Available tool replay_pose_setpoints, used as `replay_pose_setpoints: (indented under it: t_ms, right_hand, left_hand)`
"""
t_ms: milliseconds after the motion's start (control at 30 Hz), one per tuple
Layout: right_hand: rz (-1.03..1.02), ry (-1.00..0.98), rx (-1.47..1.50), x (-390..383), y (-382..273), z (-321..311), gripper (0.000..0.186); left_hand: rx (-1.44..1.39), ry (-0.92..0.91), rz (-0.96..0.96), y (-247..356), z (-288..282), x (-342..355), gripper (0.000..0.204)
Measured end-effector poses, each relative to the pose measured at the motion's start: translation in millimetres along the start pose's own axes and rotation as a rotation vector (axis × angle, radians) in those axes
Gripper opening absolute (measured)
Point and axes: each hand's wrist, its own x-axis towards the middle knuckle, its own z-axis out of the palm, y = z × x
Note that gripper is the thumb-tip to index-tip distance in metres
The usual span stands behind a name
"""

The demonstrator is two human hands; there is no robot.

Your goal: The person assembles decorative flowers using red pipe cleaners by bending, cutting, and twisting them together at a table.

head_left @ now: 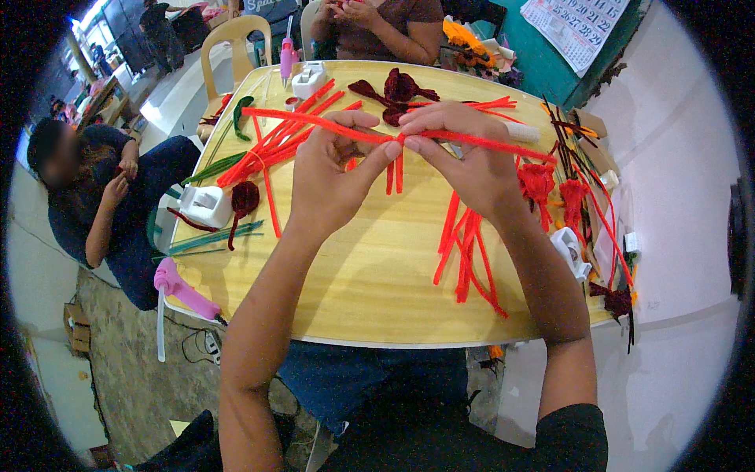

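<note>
Over the middle of the table, my left hand (326, 181) and my right hand (468, 157) are close together, thumbs and fingertips pinching bright red pipe cleaners (271, 116) where they meet. Long ends stretch out to the left and right, and two shorter ends hang down between my hands. Beyond my left hand lies a bundle of red pipe cleaners (287, 149). Several more loose red pipe cleaners (468, 244) rest on the table beside my right forearm. Looped red pipe-cleaner pieces (537, 185) sit to the right of that forearm.
White tape dispensers (206, 206) and pink glue guns (187, 295) stand around the wooden table (354, 295). Dark red pipe-cleaner flowers (245, 200) and green stems (212, 244) lie at left. One person (118, 197) sits at left, another (381, 31) across. A wall (676, 236) bounds the right.
</note>
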Motion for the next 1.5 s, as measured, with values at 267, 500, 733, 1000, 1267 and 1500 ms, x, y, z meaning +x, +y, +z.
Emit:
replay_pose_setpoints:
  t_ms: [267, 500, 733, 1000, 1267, 1500]
  right_hand:
    - [0.029, -0.072, 0.030, -3, 5, 3, 0.012]
    - [0.352, -0.145, 0.247, -7, 15, 7, 0.014]
    - [0.435, -0.201, 0.080, -5, 11, 2, 0.019]
    - [0.383, -0.147, 0.210, -8, 17, 8, 0.017]
    - [0.368, -0.161, 0.288, -5, 8, 3, 0.015]
    - [0.444, -0.198, 0.390, -4, 4, -1, 0.013]
  left_hand:
    - [-0.012, 0.007, 0.089, -5, 1, -1, 0.033]
    - [0.366, -0.038, 0.236, -4, 1, 4, 0.021]
    - [0.312, -0.114, -0.071, -3, 2, 1, 0.021]
    - [0.295, -0.080, 0.024, -11, 0, 1, 0.023]
    - [0.069, -0.064, -0.174, -7, -1, 0, 0.023]
    - [0.209, -0.091, 0.088, -17, -2, 1, 0.020]
